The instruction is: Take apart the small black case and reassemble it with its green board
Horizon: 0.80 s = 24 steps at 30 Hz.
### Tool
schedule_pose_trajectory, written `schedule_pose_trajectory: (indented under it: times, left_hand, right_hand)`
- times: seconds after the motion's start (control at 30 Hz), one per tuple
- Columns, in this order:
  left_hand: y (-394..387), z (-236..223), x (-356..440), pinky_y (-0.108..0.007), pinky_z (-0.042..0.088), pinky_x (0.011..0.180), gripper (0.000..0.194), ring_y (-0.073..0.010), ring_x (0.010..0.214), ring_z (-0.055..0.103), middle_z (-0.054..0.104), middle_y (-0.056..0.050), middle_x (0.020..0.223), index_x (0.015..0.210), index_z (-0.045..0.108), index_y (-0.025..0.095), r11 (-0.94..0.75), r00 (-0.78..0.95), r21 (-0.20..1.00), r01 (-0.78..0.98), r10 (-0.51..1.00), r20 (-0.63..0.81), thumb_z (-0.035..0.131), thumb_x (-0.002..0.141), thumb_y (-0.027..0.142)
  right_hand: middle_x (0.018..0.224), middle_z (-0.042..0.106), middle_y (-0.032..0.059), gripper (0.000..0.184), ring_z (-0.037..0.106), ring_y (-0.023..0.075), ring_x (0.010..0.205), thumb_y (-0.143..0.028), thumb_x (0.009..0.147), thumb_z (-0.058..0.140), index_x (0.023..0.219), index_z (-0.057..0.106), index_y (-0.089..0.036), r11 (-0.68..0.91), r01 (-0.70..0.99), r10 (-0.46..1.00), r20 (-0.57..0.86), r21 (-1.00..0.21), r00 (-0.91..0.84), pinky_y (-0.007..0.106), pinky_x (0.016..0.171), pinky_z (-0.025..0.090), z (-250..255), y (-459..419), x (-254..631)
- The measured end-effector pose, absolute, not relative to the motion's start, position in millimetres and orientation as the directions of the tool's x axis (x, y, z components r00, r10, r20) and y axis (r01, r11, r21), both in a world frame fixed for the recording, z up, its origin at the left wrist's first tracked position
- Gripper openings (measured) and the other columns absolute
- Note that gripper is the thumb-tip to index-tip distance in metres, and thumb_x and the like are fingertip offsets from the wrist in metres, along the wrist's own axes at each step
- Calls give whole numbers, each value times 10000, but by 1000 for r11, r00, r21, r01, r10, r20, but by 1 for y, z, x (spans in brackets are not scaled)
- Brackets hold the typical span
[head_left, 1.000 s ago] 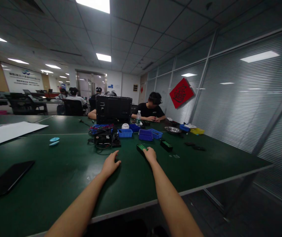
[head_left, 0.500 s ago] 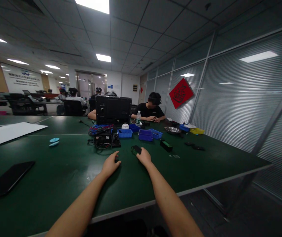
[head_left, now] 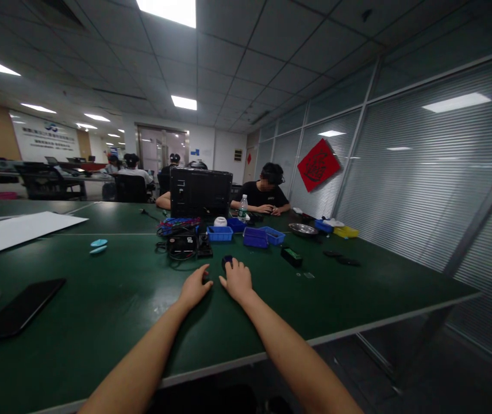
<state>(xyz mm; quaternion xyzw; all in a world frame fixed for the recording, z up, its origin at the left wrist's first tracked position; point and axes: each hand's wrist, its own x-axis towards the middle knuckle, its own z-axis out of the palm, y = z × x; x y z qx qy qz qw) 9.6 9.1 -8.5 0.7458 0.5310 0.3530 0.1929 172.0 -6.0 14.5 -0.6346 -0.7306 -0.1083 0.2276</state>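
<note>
Both my arms reach out over a dark green table [head_left: 112, 299]. My right hand [head_left: 237, 280] grips a small dark block [head_left: 227, 260] that pokes out beyond its fingers, close to my left hand. My left hand [head_left: 195, 286] rests on the table with its fingers curled over a small dark thing I cannot make out. Just beyond both hands lies a black fan with cables [head_left: 182, 245]. A second small black block with a green top [head_left: 291, 255] lies to the right.
Blue bins [head_left: 219, 233] [head_left: 254, 236], a black case [head_left: 200, 192], a water bottle [head_left: 242, 208] and a metal bowl [head_left: 302, 229] stand further back. A phone [head_left: 17, 310] lies at the left, a white sheet [head_left: 17, 229] beyond it. Other people sit across the table.
My right hand has drawn the small block leftward across the table, from beside the blue bins to next to my left hand. My left hand has stayed put.
</note>
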Motion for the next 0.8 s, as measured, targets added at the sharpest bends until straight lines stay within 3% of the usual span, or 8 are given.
schedule_pose_trajectory:
  times: [0.07,0.17,0.27,0.37,0.47,0.57,0.67,0.8]
  left_hand:
    - [9,-8,9,-256,408,816,575,-151,906,561,590,-54,1076,1256,407,195,-348,181,666,659,934,309,553,703,249]
    - [10,-7,9,-256,412,802,557,-150,884,562,594,-50,1060,1247,416,195,-348,180,660,666,933,311,545,710,267]
    - [10,-7,10,-260,416,791,526,-152,864,563,598,-53,1047,1238,427,185,-362,180,653,665,927,330,519,735,309]
    - [11,-7,10,-273,423,791,516,-158,857,567,598,-67,1046,1226,437,166,-356,157,672,650,927,340,480,765,394]
    - [12,-8,10,-290,428,808,576,-177,896,567,582,-94,1076,1233,419,138,-349,109,693,631,924,366,481,757,456]
    - [11,-6,11,-314,397,884,633,-206,1041,512,522,-121,1169,1250,388,126,-387,64,661,643,887,457,522,728,458]
    - [6,-3,13,-339,336,963,701,-222,1160,421,455,-118,1249,1273,355,148,-420,56,609,673,850,524,579,680,446]
    - [1,-1,19,-336,303,993,754,-224,1188,394,439,-113,1265,1301,323,149,-385,53,590,710,864,501,615,638,359]
  right_hand:
    - [1214,461,145,411,446,265,1058,-455,807,446,1124,495,-197,150,947,885,465,-285,-1,386,847,354,16,-4,177]
    - [1137,534,111,406,493,208,1036,-394,878,276,1154,490,-188,39,814,907,362,-580,215,320,846,384,17,8,195]
    - [1153,546,91,395,493,182,1065,-307,874,271,1176,490,-176,21,674,926,270,-739,266,302,888,378,14,21,211]
    - [1145,560,68,355,504,179,1056,-255,825,370,1134,532,-187,147,540,948,273,-829,161,312,867,411,8,26,210]
    - [1030,608,69,344,587,170,858,-292,788,443,1091,554,-172,226,329,973,230,-917,-28,298,686,492,3,24,197]
    - [920,623,83,376,599,139,675,-367,764,490,1054,552,-136,193,120,967,168,-974,-190,243,513,482,1,18,186]
    - [852,625,86,364,588,116,608,-414,731,537,948,570,-124,167,39,965,156,-985,-212,205,457,456,1,15,182]
    - [742,623,64,340,553,93,523,-436,703,553,831,574,-121,164,39,974,156,-986,-165,183,403,419,1,18,187]
